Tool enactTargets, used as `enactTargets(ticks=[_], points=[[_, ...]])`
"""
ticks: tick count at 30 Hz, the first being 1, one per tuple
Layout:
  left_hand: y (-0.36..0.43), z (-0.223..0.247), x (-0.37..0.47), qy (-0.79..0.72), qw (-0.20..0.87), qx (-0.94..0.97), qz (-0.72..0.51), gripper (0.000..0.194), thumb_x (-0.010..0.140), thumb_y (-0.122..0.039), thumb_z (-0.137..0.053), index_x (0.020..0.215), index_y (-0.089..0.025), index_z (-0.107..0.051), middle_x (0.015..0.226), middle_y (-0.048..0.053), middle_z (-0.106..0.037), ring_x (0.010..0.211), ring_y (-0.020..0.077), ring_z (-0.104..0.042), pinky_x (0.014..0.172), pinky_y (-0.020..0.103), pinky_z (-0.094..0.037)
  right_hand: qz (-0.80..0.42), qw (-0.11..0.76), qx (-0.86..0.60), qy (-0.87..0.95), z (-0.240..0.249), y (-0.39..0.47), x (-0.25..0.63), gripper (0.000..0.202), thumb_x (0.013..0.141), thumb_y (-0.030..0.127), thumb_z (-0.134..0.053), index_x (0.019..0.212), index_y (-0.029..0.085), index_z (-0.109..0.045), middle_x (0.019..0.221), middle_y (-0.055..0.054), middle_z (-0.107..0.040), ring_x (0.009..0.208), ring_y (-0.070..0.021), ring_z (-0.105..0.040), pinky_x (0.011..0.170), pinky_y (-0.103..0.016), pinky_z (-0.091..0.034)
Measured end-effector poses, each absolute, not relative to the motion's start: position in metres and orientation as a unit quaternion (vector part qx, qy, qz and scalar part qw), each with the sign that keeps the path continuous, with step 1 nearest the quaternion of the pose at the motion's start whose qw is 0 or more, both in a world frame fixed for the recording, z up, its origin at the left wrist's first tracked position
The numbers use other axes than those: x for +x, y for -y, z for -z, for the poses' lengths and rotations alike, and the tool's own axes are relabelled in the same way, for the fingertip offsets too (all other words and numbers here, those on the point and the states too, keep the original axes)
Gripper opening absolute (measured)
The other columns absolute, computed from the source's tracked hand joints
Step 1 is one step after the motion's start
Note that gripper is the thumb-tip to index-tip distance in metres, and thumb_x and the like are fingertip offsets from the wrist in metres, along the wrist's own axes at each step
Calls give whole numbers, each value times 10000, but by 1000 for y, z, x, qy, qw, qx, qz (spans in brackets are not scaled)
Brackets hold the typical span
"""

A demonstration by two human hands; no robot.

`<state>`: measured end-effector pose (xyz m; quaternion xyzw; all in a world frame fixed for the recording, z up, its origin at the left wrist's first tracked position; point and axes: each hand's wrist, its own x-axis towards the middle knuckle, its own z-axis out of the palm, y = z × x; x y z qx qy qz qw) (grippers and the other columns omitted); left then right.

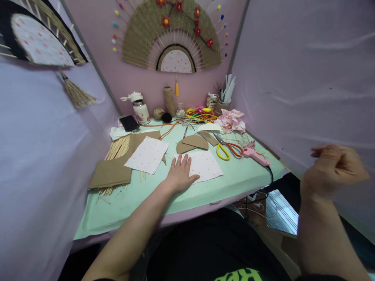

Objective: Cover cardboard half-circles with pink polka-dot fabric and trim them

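My left hand (180,175) lies flat with its fingers spread on the left part of a white sheet with pink dots (206,166), touching it. Away from the table on the right, my right hand (334,168) is raised in the air with its fingers curled closed; what they hold, if anything, is hidden. A second dotted sheet (147,155) lies left of my left hand, partly over brown cardboard (113,173). Just beyond my left hand are half-round cardboard pieces (191,144). Scissors (230,149) with yellow and orange handles lie beyond the sheet's right corner.
A pink glue gun (256,155) rests near the right table edge, its cord hanging down. Thin sticks (118,147) lie under the cardboard. A bottle (140,109), phone (129,123), coloured cords (202,115) and crumpled pink paper (231,119) stand or lie along the back.
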<state>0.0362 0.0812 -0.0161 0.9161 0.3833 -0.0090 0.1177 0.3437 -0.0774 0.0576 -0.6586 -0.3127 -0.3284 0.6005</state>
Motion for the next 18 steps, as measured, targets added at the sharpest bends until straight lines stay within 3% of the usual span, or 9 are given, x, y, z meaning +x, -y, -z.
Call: enactTargets(ticks=[1, 3, 4, 6, 9, 13, 18], points=[[-81, 16, 36, -384, 116, 916, 8, 848, 900, -643, -339, 1528, -92, -194, 1622, 153, -98, 1495, 349, 8, 1197, 521, -26, 334, 581, -661, 338, -59, 80, 346, 208, 848, 404, -592, 900, 220, -675, 1013, -149, -660, 974, -312, -648, 824, -504, -501], [-81, 16, 36, -386, 114, 915, 7, 847, 898, -649, -334, 1531, -103, -192, 1623, 145, -97, 1492, 362, 12, 1194, 534, -38, 291, 541, -674, 410, -57, 74, 347, 646, 716, 416, -747, 1298, 208, -558, 1405, -215, -466, 1202, -353, -548, 898, -524, -488], [-81, 16, 36, -388, 114, 915, 8, 849, 898, -651, -331, 1531, -103, -191, 1624, 143, -94, 1490, 370, 14, 1192, 541, -43, 255, 528, -685, 432, -55, 65, 344, 811, 704, 427, -757, 1414, 188, -446, 1470, -232, -392, 1250, -358, -510, 933, -533, -472], [-80, 14, 35, -390, 114, 914, 13, 853, 900, -651, -325, 1532, -92, -190, 1623, 143, -88, 1485, 383, 18, 1191, 546, -46, 158, 511, -699, 475, -48, 35, 332, 785, 762, 466, -700, 1429, 165, -414, 1374, -212, -513, 1247, -344, -517, 994, -547, -428], [-80, 13, 35, -389, 112, 914, 18, 862, 901, -648, -326, 1531, -76, -188, 1622, 149, -86, 1481, 396, 21, 1193, 544, -42, 31, 433, -685, 585, -32, -28, 304, 769, 785, 466, -684, 1421, 140, -399, 1395, -202, -505, 1284, -322, -488, 1076, -488, -368], [-80, 14, 34, -387, 111, 915, 13, 857, 896, -654, -331, 1531, -94, -198, 1623, 143, -96, 1482, 394, 13, 1192, 552, -51, -90, 267, -719, 635, -13, -101, 267, 897, 726, 433, -748, 1463, 154, -318, 1471, -222, -429, 1361, -361, -394, 1089, -521, -318], [-81, 18, 33, -383, 114, 917, -1, 849, 891, -665, -333, 1526, -112, -225, 1621, 146, -116, 1484, 393, 5, 1188, 567, -58, -124, 238, -724, 635, 1, -139, 256, 980, 554, 377, -863, 1407, 210, -411, 1373, -190, -540, 1299, -399, -450, 1043, -563, -324]])
